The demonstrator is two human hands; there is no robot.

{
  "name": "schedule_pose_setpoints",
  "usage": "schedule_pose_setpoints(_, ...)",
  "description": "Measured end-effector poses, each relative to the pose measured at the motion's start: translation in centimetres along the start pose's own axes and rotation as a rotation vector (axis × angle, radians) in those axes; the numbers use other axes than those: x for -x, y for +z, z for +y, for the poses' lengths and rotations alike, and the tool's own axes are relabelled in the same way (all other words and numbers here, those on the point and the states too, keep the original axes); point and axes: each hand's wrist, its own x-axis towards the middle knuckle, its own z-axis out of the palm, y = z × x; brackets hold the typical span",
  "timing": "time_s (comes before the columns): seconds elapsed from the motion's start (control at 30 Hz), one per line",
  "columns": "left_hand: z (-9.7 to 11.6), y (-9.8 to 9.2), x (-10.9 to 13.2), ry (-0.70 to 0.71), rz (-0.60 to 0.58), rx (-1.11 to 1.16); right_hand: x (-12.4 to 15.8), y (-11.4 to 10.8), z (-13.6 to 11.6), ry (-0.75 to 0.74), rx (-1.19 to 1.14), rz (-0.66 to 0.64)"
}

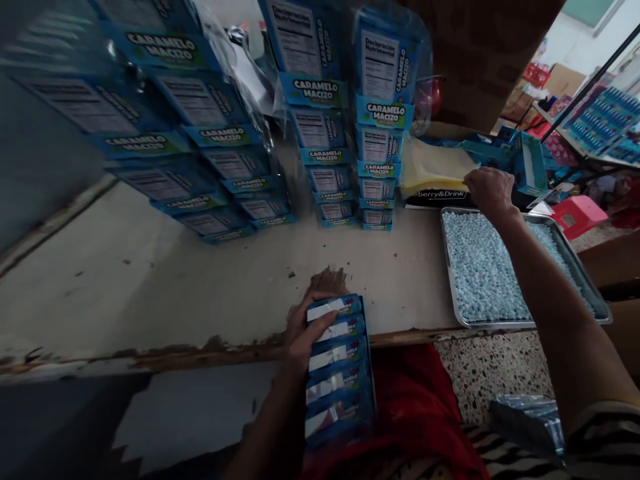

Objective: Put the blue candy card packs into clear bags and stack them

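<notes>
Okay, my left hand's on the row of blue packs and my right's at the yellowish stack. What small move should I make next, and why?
Probably lift the top layer of the yellowish stack with your right hand: its fingers are already at the stack's edge, while your left hand holds the row of blue packs.

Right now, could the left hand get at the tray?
Probably not easily: the left hand is holding a box, and the right forearm crosses over part of the tray.
</notes>
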Motion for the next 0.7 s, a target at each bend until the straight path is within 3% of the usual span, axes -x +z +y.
schedule_pose_setpoints(0.1,-0.2,0.7,-0.7,-0.009,-0.013,0.018,-1.0,0.3,0.6,0.134,-0.077,0.065)
schedule_pose_setpoints(0.23,0.0,1.3,-2.2,-0.061,-0.144,0.06,-1.6,-0.2,1.1,0.213,-0.219,0.137)
schedule_pose_setpoints(0.3,0.1,1.2,-2.2,-0.051,-0.2,0.06,0.1,-0.7,-0.2,0.18,-0.309,0.249)
schedule_pose_setpoints(0.37,-0.3,1.0,-1.6,0.098,-0.212,0.016,3.4,-1.0,-2.9,0.09,-0.374,0.339)
schedule_pose_setpoints(0.4,-0.6,0.8,-1.1,0.199,-0.201,-0.016,5.4,-0.9,-4.8,-0.002,-0.379,0.319)
schedule_pose_setpoints(0.47,-1.3,0.3,-0.3,0.335,-0.19,-0.076,9.3,0.0,-9.0,-0.304,-0.322,0.154)
schedule_pose_setpoints(0.53,-1.6,-0.4,0.0,0.354,-0.231,-0.115,11.9,1.5,-13.1,-0.518,-0.252,-0.046)
schedule_pose_setpoints(0.63,-1.1,-1.6,-1.4,0.394,-0.272,-0.209,13.0,4.2,-17.4,-0.612,-0.196,-0.365)
schedule_pose_setpoints(0.7,-0.1,-2.2,-3.5,0.542,-0.156,-0.394,12.5,5.6,-18.8,-0.61,-0.172,-0.506)
